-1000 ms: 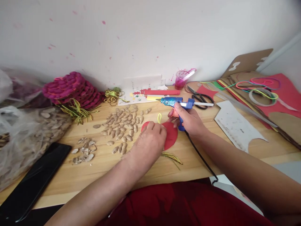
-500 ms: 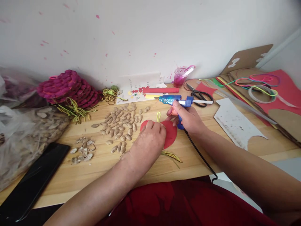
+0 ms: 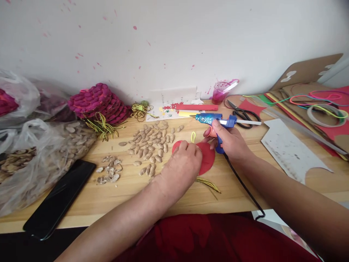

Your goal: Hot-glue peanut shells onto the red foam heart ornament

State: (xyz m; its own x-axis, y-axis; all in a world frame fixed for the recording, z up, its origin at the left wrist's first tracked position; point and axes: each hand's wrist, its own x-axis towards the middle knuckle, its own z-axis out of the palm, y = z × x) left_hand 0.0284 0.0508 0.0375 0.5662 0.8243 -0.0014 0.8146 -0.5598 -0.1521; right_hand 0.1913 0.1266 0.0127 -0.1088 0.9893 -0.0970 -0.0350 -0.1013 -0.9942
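Note:
My right hand [image 3: 231, 140] is wrapped around a blue hot glue gun [image 3: 209, 119], its nozzle pointing left and a white glue stick jutting from its back. The gun is held above the table. Below it lies a red, seemingly heart-shaped piece [image 3: 207, 159] with a yellow cord loop [image 3: 193, 137] at its top. My left hand [image 3: 184, 162] rests on this red piece with fingers bunched downward. Its fingertips are hidden, so what they pinch does not show. Unshelled peanuts [image 3: 148, 139] lie spread to the left, and yellow-green cords [image 3: 208, 183] stick out below the red piece.
Left are stacked magenta pieces [image 3: 95, 103], plastic bags [image 3: 51, 163], a phone [image 3: 61, 196] and broken shells [image 3: 109, 170]. Behind are star cutouts [image 3: 171, 106], a pink-stained cup [image 3: 219, 92] and scissors [image 3: 247, 114]. Grey-white card [image 3: 290, 149] and a tape roll [image 3: 313, 115] lie right. The gun's cord [image 3: 242, 185] hangs off the front edge.
The camera view has turned a little left, so everything sits further right. Both hands keep nearly the same place over the red piece, and the glue gun stays in my right hand.

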